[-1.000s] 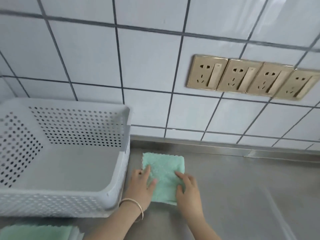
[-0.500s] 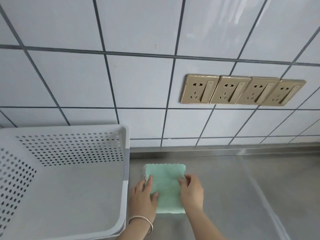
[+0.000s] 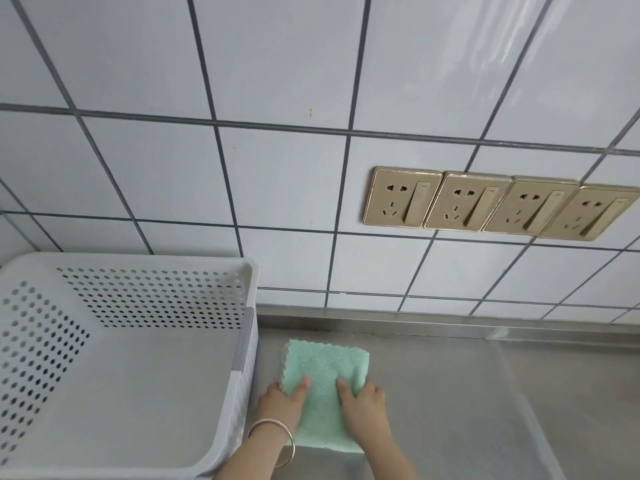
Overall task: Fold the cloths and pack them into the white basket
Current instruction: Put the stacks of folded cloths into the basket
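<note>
Wall: white tiles, dark grout lines.
Sockets: four gold switched outlets side by side.
Counter: bare steel worktop, shiny.

The cloth under my hands is mint green with a quilted diamond pattern. The basket is white, dotted with round holes (one grey corner strip). Counter — brushed steel grey; tiles white with dark grout; sockets gold.
</note>
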Demonstrator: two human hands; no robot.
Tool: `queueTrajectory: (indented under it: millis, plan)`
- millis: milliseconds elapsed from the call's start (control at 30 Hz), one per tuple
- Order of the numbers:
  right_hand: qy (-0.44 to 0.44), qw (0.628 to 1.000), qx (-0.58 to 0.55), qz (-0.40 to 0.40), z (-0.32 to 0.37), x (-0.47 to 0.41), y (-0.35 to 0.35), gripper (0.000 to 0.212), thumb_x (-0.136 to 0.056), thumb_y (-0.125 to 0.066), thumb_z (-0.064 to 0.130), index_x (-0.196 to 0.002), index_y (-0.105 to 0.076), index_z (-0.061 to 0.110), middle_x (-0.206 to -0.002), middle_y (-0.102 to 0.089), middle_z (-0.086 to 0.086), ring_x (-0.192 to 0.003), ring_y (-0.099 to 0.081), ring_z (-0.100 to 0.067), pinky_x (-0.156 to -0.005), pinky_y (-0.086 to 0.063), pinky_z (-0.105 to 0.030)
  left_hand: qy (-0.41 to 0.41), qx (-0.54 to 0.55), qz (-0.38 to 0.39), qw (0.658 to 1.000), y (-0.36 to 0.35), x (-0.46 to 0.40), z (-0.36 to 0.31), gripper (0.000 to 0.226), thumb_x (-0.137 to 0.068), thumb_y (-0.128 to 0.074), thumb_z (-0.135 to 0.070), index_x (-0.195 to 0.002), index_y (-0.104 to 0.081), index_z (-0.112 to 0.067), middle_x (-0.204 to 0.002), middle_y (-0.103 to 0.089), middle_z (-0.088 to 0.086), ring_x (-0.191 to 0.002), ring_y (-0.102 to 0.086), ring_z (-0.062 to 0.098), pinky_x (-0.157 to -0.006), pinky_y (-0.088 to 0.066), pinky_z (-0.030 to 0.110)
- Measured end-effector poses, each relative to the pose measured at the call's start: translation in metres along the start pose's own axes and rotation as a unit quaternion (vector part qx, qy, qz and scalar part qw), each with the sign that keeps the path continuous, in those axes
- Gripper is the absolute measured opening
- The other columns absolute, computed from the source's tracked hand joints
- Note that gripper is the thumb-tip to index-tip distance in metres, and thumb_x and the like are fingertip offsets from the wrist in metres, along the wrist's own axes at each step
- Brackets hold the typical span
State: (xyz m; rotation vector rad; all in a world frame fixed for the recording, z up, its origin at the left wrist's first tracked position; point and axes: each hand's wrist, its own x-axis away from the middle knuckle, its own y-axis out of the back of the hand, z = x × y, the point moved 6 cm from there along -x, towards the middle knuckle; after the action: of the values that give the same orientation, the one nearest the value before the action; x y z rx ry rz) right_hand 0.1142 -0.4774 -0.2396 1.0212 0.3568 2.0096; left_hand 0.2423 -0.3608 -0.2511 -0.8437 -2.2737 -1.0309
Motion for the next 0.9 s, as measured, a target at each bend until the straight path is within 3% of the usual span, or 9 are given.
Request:
queueTrajectory:
  millis: [133, 267, 400, 500, 567, 633, 767, 833, 900]
  plan:
    - [-0.081, 0.971, -0.198, 0.105, -0.011, 0.009, 0.012, 0.048, -0.078, -0.069, 0.040, -0.108, -0.063, 0.003, -0.094, -0.069, -0.008, -0.085, -0.067, -0.023, -0.076, -0.055, -0.034, 0.052, 0.084, 0.045, 0.994, 0.001, 0.020, -0.008, 0.072, -0.076, -0.069, -0.046, -0.127, -0.050, 0.001, -0.133, -0.053, 0.014, -0.120, -0.052, 0.028, -0.097, -0.038, 0.027]
    - [-0.043, 0.954, -0.271, 0.118, -0.001, 0.033, 0.047, 0.052, -0.069, -0.078, 0.039, -0.105, -0.063, 0.004, -0.093, -0.072, -0.011, -0.080, -0.071, -0.026, -0.066, -0.055, -0.032, 0.006, 0.070, 0.031, 0.997, 0.007, 0.077, -0.036, 0.076, -0.086, -0.051, -0.054, -0.139, -0.033, -0.002, -0.145, -0.038, 0.013, -0.133, -0.039, 0.028, -0.106, -0.030, 0.031]
    - [0.066, 0.952, -0.288, 0.077, 0.046, 0.074, 0.100, 0.067, -0.066, -0.064, 0.062, -0.110, -0.052, 0.013, -0.102, -0.065, -0.005, -0.091, -0.066, -0.024, -0.078, -0.054, -0.037, -0.142, 0.068, -0.026, 0.987, 0.038, 0.141, -0.086, 0.058, -0.095, -0.031, -0.049, -0.140, -0.034, -0.012, -0.142, -0.044, 0.007, -0.132, -0.041, 0.025, -0.105, -0.032, 0.030]
    - [0.165, 0.936, -0.299, 0.084, 0.096, 0.107, 0.134, 0.074, -0.068, -0.053, 0.074, -0.115, -0.050, 0.018, -0.112, -0.062, -0.001, -0.104, -0.062, -0.023, -0.093, -0.048, -0.045, -0.250, 0.077, -0.084, 0.962, 0.085, 0.193, -0.121, 0.050, -0.096, -0.029, -0.046, -0.136, -0.040, -0.018, -0.127, -0.045, -0.012, -0.129, -0.044, 0.021, -0.097, -0.033, 0.022]
    - [0.218, 0.919, -0.302, 0.131, 0.130, 0.129, 0.139, 0.082, -0.061, -0.050, 0.084, -0.119, -0.054, 0.026, -0.117, -0.064, 0.001, -0.107, -0.063, -0.022, -0.095, -0.047, -0.047, -0.299, 0.084, -0.136, 0.941, 0.125, 0.223, -0.134, 0.044, -0.096, -0.031, -0.043, -0.127, -0.049, -0.016, -0.123, -0.055, -0.006, -0.120, -0.051, 0.022, -0.090, -0.036, 0.021]
    - [0.240, 0.903, -0.310, 0.176, 0.161, 0.145, 0.131, 0.086, -0.055, -0.053, 0.086, -0.119, -0.057, 0.030, -0.115, -0.067, 0.001, -0.105, -0.065, -0.024, -0.094, -0.048, -0.047, -0.333, 0.080, -0.191, 0.920, 0.167, 0.241, -0.139, 0.041, -0.096, -0.032, -0.041, -0.118, -0.055, -0.016, -0.114, -0.064, 0.006, -0.106, -0.058, 0.025, -0.087, -0.044, 0.029]
    - [0.226, 0.915, -0.260, 0.208, 0.219, 0.166, 0.064, 0.100, -0.041, -0.056, 0.089, -0.120, -0.056, 0.028, -0.111, -0.069, 0.000, -0.101, -0.067, -0.025, -0.092, -0.051, -0.046, -0.333, 0.050, -0.276, 0.900, 0.253, 0.230, -0.116, 0.038, -0.097, -0.034, -0.037, -0.117, -0.057, -0.014, -0.106, -0.064, 0.009, -0.104, -0.058, 0.028, -0.076, -0.038, 0.028]
    - [0.197, 0.922, -0.241, 0.231, 0.239, 0.168, 0.016, 0.081, -0.060, -0.054, 0.082, -0.114, -0.058, 0.021, -0.108, -0.068, -0.002, -0.097, -0.066, -0.022, -0.086, -0.053, -0.040, -0.284, 0.006, -0.268, 0.921, 0.287, 0.195, -0.095, 0.039, -0.098, -0.033, -0.036, -0.120, -0.056, -0.013, -0.113, -0.062, 0.011, -0.111, -0.054, 0.028, -0.080, -0.036, 0.027]
    - [0.166, 0.928, -0.215, 0.256, 0.253, 0.165, -0.029, 0.038, -0.087, -0.049, 0.056, -0.095, -0.060, 0.021, -0.099, -0.067, 0.000, -0.088, -0.064, -0.018, -0.070, -0.052, -0.030, -0.231, -0.037, -0.246, 0.941, 0.313, 0.151, -0.073, 0.039, -0.099, -0.033, -0.033, -0.124, -0.053, -0.010, -0.126, -0.058, 0.013, -0.117, -0.051, 0.030, -0.090, -0.037, 0.029]
